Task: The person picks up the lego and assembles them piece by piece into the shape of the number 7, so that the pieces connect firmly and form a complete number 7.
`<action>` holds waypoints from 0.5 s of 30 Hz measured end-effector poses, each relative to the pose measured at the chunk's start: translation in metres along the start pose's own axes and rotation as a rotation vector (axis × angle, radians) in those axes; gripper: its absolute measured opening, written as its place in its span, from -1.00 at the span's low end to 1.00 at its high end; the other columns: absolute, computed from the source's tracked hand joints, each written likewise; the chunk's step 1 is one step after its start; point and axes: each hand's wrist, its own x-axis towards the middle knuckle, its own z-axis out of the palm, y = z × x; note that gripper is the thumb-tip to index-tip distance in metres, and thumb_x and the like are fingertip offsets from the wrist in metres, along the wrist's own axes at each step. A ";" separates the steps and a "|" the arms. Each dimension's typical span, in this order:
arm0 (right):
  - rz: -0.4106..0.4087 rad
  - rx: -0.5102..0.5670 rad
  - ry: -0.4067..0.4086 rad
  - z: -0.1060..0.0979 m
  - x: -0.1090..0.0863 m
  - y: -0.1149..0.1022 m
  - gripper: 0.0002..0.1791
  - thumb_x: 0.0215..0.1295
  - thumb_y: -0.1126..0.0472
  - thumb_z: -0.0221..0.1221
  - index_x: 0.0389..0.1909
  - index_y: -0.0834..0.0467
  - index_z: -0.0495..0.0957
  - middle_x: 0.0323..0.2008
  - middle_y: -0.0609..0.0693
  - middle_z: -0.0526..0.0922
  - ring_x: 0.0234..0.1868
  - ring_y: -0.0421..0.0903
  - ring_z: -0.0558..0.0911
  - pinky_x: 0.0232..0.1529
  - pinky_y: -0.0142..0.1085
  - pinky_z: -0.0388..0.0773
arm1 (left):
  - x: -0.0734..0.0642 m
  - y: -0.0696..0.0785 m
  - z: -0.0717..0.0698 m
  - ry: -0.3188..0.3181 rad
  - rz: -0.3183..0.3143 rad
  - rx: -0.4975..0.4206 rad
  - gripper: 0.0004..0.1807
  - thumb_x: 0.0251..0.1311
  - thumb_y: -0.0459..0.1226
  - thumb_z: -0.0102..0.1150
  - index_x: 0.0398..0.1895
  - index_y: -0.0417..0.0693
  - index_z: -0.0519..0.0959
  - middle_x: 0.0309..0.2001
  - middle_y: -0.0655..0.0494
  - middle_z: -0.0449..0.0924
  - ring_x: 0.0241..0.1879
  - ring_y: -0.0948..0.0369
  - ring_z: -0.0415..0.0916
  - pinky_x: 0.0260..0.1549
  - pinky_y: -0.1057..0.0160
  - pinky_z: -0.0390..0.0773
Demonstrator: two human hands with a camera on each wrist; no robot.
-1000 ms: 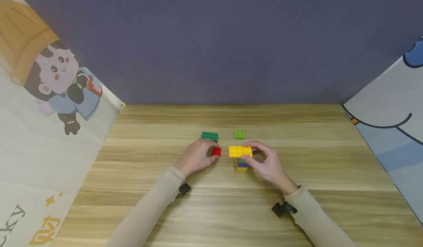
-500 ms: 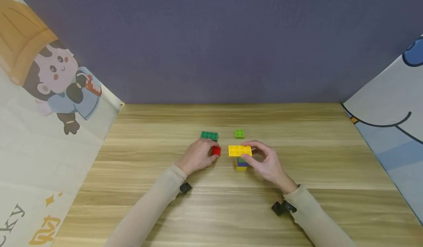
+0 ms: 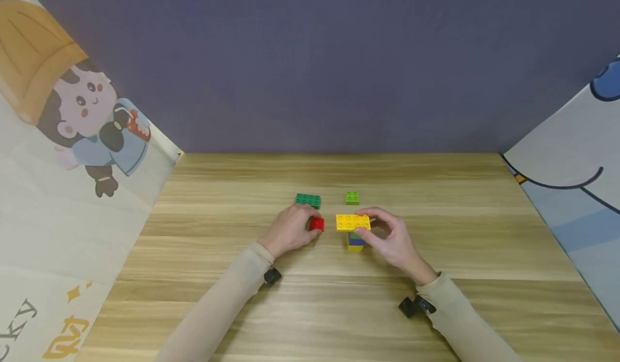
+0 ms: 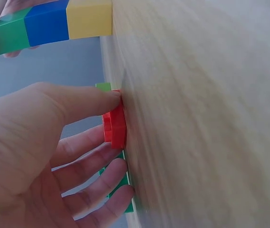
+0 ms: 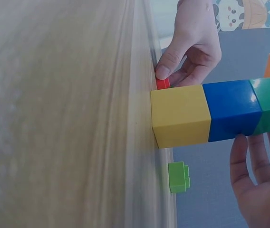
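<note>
Pinching red brick (image 3: 317, 224) in left hand (image 3: 290, 228), low at the table (image 3: 339, 308); gripping long yellow brick (image 3: 353, 222) by its right end in right hand (image 3: 391, 239), atop an upright stack of green, blue and yellow blocks (image 5: 232, 112). Looks like a building step — seating or steadying the long yellow brick, with no way to tell whether fully pressed down. Seems to call next for lifting the red brick and lining up studs, best done while bracing the overhanging left end. Mind the narrow gap between red and yellow, and dark green brick (image 3: 308, 198) just behind the left hand — too close to judge touching or not. Farther back, beyond the stack, light green brick (image 3: 352, 198), then table edge against dark wall (image 3: 310, 61). Plenty of room in front and rightward.
</note>
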 end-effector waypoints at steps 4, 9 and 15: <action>0.001 0.005 0.004 0.000 -0.001 0.001 -0.61 0.24 0.55 0.38 0.09 0.31 0.68 0.04 -0.21 0.74 -0.10 -0.28 0.67 -0.01 -0.45 0.67 | 0.001 0.001 0.000 0.001 -0.002 -0.004 -0.64 0.30 -0.13 0.48 0.09 -0.09 0.76 0.07 0.03 0.79 0.10 0.06 0.68 0.12 0.07 0.69; -0.005 0.005 0.000 0.000 0.000 0.002 -0.61 0.23 0.56 0.38 0.08 0.31 0.68 0.04 -0.18 0.75 -0.10 -0.28 0.68 0.00 -0.43 0.68 | 0.000 0.001 -0.001 -0.001 -0.012 -0.016 -0.62 0.32 -0.11 0.46 0.12 -0.07 0.75 0.05 0.06 0.79 0.07 0.09 0.68 0.11 0.09 0.69; -0.009 0.011 -0.003 0.001 0.000 0.001 -0.61 0.22 0.57 0.38 0.08 0.32 0.68 0.04 -0.16 0.76 -0.11 -0.28 0.69 0.00 -0.43 0.69 | -0.001 0.000 -0.001 0.008 -0.019 -0.037 -0.61 0.33 -0.09 0.46 0.13 -0.07 0.73 0.04 0.05 0.79 0.02 0.11 0.68 0.08 0.07 0.69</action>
